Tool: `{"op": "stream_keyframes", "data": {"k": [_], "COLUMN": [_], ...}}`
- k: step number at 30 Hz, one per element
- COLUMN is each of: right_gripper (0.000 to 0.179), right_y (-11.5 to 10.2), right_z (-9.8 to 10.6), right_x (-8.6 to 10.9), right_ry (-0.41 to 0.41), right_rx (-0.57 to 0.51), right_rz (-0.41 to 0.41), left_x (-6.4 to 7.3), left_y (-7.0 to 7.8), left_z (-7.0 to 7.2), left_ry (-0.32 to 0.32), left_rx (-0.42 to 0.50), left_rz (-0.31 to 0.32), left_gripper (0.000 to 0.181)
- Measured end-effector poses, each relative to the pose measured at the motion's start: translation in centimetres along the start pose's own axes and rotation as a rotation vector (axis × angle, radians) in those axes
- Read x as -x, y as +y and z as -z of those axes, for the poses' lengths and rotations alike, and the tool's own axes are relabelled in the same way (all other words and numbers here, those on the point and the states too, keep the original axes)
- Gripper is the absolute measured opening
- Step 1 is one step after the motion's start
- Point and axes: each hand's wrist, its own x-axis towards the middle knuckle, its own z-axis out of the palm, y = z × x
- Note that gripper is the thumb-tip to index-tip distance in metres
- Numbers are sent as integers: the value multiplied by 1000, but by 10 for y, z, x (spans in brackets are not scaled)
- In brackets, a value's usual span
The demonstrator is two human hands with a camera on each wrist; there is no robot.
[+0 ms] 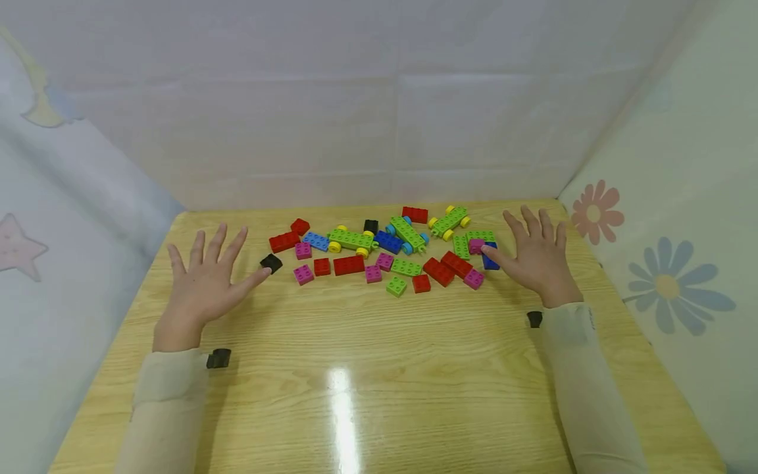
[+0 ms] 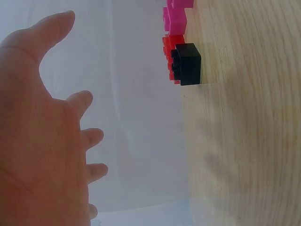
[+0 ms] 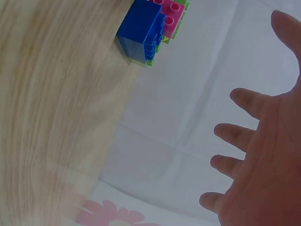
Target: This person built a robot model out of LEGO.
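- Left hand (image 1: 201, 289), left of the head frame: released, fingers spread, holding nothing. Nearest thing is a black brick (image 1: 271, 263) by the thumb; left wrist view shows us a gap between them.
- Right hand (image 1: 537, 260), right of the frame: also released and bare. Its thumb overlaps a dark blue brick (image 1: 491, 259) in head view, but right wrist view puts them apart.
- We see loose bricks (image 1: 349, 264) in a band across mid-frame, on the wooden surface (image 1: 272, 408). Among them, three green wheeled bases: center (image 1: 352, 239), just right of that (image 1: 407, 233), and upper right of the band (image 1: 450, 222).
- Beside the blue one: a pink brick (image 1: 476, 246), close to green; we can't tell if they're joined.
- Step, our read: hands poised around the pieces, nothing picked up.
- Next move, our judgement: a pick calls for lowering one hand and pinching one piece without nudging its neighbours.
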Motion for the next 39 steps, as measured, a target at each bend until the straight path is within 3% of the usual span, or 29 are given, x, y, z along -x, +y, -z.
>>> {"op": "stream_keyframes", "data": {"k": [4,8,14,20,25,30,39], "right_gripper": [100,98,94,87,76,66,56], "right_y": [-7,-24,-74,-120,-144,-163,-185], "right_z": [0,-4,-11,-18,-28,-37,-59], "right_x": [-1,-9,-27,-48,-72,-91,-109], "right_ry": [-20,-60,-250,-375,-433,-461,-463], "right_rx": [-7,-33,-214,-316,-374,-463,-549], "right_rz": [22,100,275,336,342,288,217], "left_x": [-4,-13,-27,-47,-63,-81,-111], "left_y": [5,16,39,72,100,122,128], "left_z": [0,-3,-10,-19,-25,-32,-27], "left_ry": [0,-22,-62,-144,-152,-167,-92], "left_rx": [-5,7,37,121,174,246,275], "left_rz": [-14,-50,-117,-155,-162,-169,-80], "left_gripper": [101,98,89,77,70,61,59]}}
